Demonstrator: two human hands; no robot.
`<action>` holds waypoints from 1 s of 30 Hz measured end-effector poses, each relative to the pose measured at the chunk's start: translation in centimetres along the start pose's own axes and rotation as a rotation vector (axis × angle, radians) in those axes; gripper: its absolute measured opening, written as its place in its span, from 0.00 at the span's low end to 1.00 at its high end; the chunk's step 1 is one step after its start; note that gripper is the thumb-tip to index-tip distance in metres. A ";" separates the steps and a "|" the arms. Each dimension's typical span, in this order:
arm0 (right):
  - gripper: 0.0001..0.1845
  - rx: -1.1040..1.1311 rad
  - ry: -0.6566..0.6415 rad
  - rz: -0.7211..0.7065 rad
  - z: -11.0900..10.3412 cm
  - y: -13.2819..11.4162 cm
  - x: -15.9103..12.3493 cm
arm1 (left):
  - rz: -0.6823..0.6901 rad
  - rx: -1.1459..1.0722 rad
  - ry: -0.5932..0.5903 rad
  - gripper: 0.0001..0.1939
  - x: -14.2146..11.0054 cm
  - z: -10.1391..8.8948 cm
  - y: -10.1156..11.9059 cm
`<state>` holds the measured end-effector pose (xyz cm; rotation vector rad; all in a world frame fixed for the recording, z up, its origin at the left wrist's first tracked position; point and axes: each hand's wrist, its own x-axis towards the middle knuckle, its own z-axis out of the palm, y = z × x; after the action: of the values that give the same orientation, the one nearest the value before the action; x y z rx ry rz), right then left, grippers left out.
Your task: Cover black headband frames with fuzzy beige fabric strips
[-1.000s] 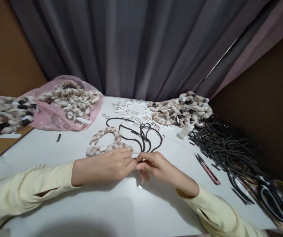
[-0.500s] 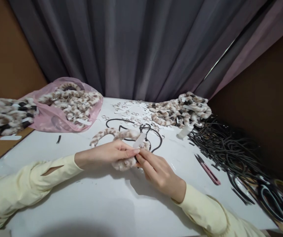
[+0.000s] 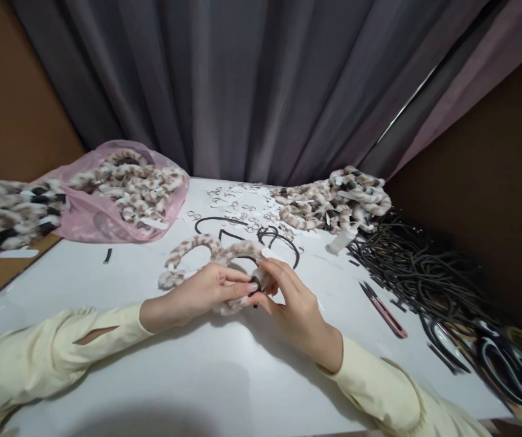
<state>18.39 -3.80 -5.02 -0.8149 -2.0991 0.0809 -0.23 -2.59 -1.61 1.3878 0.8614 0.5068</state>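
The left hand [image 3: 204,290] pinches a dark, narrow band [image 3: 256,281] while the right hand [image 3: 295,306] closes fingertips on a brown-and-white plush looped strip [image 3: 243,247] mid-table [image 3: 188,376]; gripping close to the band, fluff clear, should keep both steady.

Hands at the grip, two: left hand [image 3: 199,296], right hand [image 3: 298,308]; spotted plush piece [image 3: 192,244] held there, one; pink bag [image 3: 85,220] left beyond, one; right of the grip, white bottle [image 3: 342,239], one; pink-handled snips [image 3: 385,312], one.
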 end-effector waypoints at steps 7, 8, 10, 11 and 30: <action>0.24 -0.119 -0.075 -0.235 -0.5 0.3 0.1 | -0.014 -0.013 0.020 0.19 -0.2 -0.1 -0.3; 0.23 -0.109 -0.075 -0.258 -0.5 0.2 0.2 | -0.009 -0.018 0.005 0.19 -0.2 -0.1 -0.4; 0.19 -0.064 -0.089 -0.241 -0.4 0.1 0.2 | -0.003 -0.046 -0.020 0.18 0.0 -0.3 -0.6; 0.17 -0.032 -0.103 -0.210 -0.3 0.0 0.2 | 0.000 -0.071 -0.026 0.17 0.1 -0.3 -0.8; 0.11 0.149 -0.055 0.025 0.3 0.3 0.1 | 0.013 -0.231 -0.146 0.15 1.9 -2.1 -3.2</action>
<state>18.27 -3.45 -5.27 -0.7564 -2.1067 0.2724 -1.27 -0.31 -5.09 1.2027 0.6545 0.4921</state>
